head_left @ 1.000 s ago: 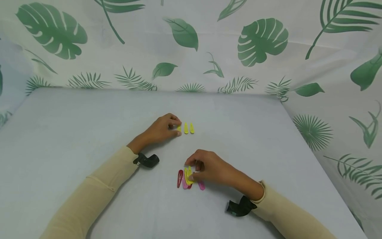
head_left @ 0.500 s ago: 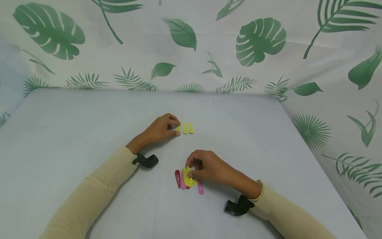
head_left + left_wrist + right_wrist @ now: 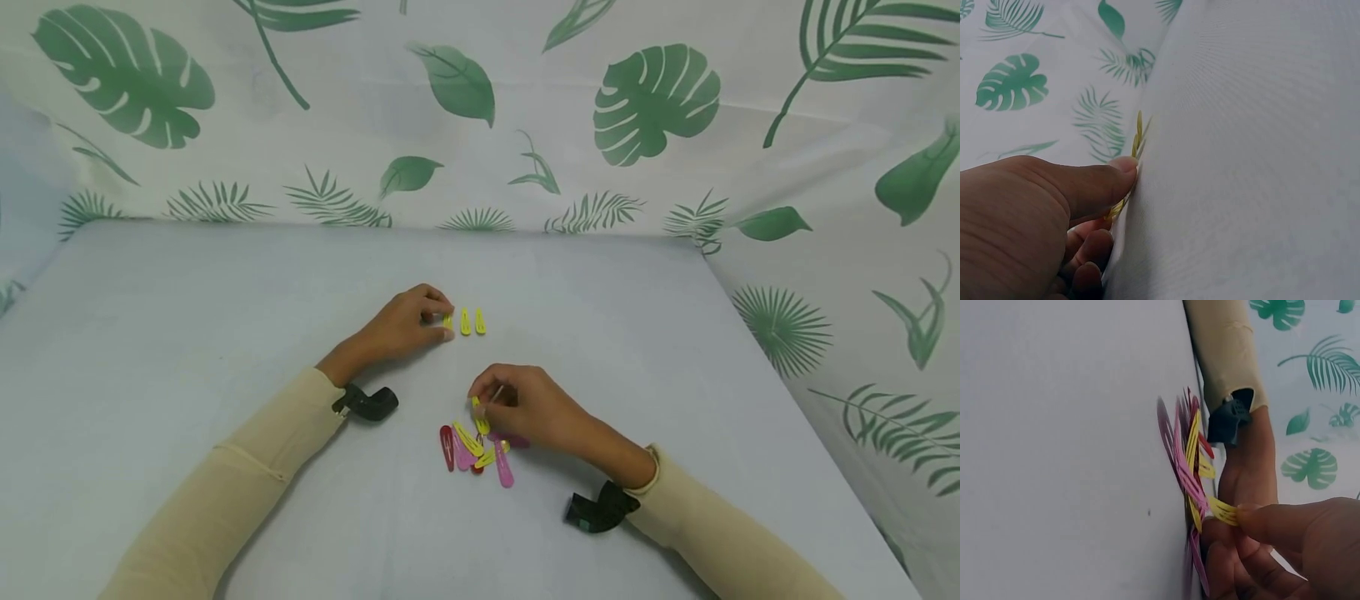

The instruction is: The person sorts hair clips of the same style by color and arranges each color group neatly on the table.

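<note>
My right hand (image 3: 528, 408) pinches one end of a yellow snap hair clip (image 3: 1222, 511) between thumb and fingers, just above a small pile. In that pile lie pink hair clips (image 3: 503, 467), red ones (image 3: 447, 448) and other yellow ones (image 3: 468, 439), some overlapping. Farther back, my left hand (image 3: 408, 323) has its thumb and fingertips at the two ends of another yellow hair clip (image 3: 447, 322), low at the tabletop. Two more yellow clips (image 3: 472, 322) stand in a row just right of it. The left wrist view shows the thumb over this yellow row (image 3: 1137, 134).
A white cloth covers the table (image 3: 300, 500). Behind it and at the right hangs a leaf-printed curtain (image 3: 525, 92). Each wrist carries a black camera, the left one (image 3: 371, 404) close to the tabletop.
My right hand has lifted a yellow clip up and away from the pile. The clips left there have spread apart, with a pink one now uncovered. My left hand stays in place.
</note>
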Tool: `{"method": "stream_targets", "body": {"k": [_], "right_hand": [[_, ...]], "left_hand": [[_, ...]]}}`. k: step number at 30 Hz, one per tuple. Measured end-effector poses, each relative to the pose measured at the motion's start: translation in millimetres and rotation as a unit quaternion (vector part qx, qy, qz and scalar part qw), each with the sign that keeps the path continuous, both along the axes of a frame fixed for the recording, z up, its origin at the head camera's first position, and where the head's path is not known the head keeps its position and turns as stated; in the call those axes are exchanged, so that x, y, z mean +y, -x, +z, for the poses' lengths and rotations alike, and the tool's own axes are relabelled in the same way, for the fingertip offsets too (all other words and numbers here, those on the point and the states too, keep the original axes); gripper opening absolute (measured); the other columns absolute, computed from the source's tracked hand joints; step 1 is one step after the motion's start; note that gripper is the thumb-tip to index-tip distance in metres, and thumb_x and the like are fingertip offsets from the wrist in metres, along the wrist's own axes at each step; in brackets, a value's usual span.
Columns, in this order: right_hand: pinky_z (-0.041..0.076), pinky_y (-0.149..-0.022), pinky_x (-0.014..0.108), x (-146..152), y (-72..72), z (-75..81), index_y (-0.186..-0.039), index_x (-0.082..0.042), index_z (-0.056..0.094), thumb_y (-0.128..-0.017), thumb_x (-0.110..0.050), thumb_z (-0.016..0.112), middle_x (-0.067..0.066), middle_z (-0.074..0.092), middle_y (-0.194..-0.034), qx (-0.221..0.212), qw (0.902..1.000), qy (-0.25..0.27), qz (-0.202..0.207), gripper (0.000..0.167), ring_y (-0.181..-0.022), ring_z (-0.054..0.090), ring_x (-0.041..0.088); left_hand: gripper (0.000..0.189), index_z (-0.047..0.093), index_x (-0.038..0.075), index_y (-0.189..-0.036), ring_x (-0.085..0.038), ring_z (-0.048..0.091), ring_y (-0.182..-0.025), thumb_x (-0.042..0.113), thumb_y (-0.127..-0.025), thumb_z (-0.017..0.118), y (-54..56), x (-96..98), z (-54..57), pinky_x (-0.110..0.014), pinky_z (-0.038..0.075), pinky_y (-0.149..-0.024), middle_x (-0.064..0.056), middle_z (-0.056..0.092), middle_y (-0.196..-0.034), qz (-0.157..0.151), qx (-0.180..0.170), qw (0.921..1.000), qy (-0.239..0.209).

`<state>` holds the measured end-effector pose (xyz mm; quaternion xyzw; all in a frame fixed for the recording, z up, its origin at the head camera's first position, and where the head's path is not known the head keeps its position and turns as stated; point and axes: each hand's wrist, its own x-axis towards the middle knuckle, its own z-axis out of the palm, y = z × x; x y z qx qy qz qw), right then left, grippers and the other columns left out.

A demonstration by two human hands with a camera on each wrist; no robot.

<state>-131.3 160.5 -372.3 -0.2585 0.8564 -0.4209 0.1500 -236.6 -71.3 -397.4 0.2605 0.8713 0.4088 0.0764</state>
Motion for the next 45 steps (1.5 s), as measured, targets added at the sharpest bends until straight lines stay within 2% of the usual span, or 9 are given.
{"method": "stream_targets", "body": {"k": [7,13,18,25,34,41,45], "right_hand": [[0.051,-0.063,0.029,6.5,7.8,-4.0,-0.102,-0.009,0.068,-0.089,-0.001,0.066,-0.001,0.063,-0.086,-0.007,0.9998,0.017,-0.009,0.015,-0.07,0.06,0.015],[0.052,-0.069,0.029,12.5,21.4,-6.6,-0.102,-0.006,0.068,-0.089,0.004,0.064,0.005,0.063,-0.088,-0.015,0.9989,0.045,-0.005,0.017,-0.077,0.061,0.019],[0.052,-0.067,0.029,16.2,33.0,-7.3,-0.104,-0.002,0.067,-0.089,0.007,0.063,0.004,0.064,-0.087,-0.021,0.9976,0.066,-0.009,0.018,-0.075,0.062,0.02],[0.054,-0.068,0.031,18.9,39.5,-1.4,-0.105,0.003,0.066,-0.089,0.005,0.064,0.01,0.064,-0.089,-0.034,0.9961,0.08,-0.014,0.016,-0.075,0.063,0.023],[0.052,-0.065,0.031,25.3,56.7,-0.8,-0.106,0.003,0.066,-0.091,0.002,0.065,0.009,0.065,-0.086,-0.004,0.9973,0.067,-0.032,0.015,-0.073,0.063,0.023],[0.053,-0.064,0.033,33.4,75.4,0.9,-0.107,0.002,0.067,-0.091,0.0,0.065,0.009,0.064,-0.085,0.024,0.9959,0.052,-0.069,0.016,-0.072,0.064,0.023],[0.051,-0.063,0.032,35.0,82.2,1.9,-0.108,0.003,0.067,-0.091,0.0,0.066,0.009,0.065,-0.086,0.034,0.9953,0.047,-0.077,0.017,-0.071,0.064,0.023]], "left_hand": [[0.044,0.06,-0.002,-0.128,-0.025,0.055,-0.109,0.018,-0.09,0.072,0.9,1.9,-2.5,-0.04,0.045,-0.09,-0.011,0.054,-0.127,-0.004,-0.003,1.0,-0.002],[0.045,0.061,-0.002,-0.128,-0.024,0.055,-0.107,0.018,-0.09,0.072,2.3,2.2,-2.7,-0.039,0.045,-0.089,-0.01,0.054,-0.126,-0.003,0.011,0.9999,0.003],[0.044,0.061,-0.002,-0.128,-0.024,0.055,-0.107,0.018,-0.09,0.072,2.1,2.7,-1.7,-0.039,0.045,-0.089,-0.01,0.054,-0.126,-0.001,0.005,1.0,0.002],[0.044,0.061,-0.001,-0.128,-0.023,0.055,-0.107,0.018,-0.09,0.072,0.2,4.3,-0.7,-0.039,0.045,-0.09,-0.01,0.054,-0.126,0.003,-0.003,1.0,0.004],[0.044,0.061,-0.002,-0.128,-0.023,0.055,-0.107,0.017,-0.09,0.072,-1.3,2.9,-0.1,-0.039,0.045,-0.09,-0.01,0.054,-0.126,0.005,-0.002,1.0,0.004],[0.045,0.06,-0.001,-0.129,-0.024,0.055,-0.109,0.017,-0.09,0.072,-0.3,1.8,-0.3,-0.039,0.045,-0.091,-0.011,0.054,-0.127,0.006,-0.004,1.0,-0.001],[0.045,0.06,-0.001,-0.129,-0.023,0.055,-0.108,0.017,-0.09,0.072,0.5,1.5,-1.2,-0.039,0.045,-0.091,-0.01,0.054,-0.126,0.006,-0.005,1.0,-0.004]]}}
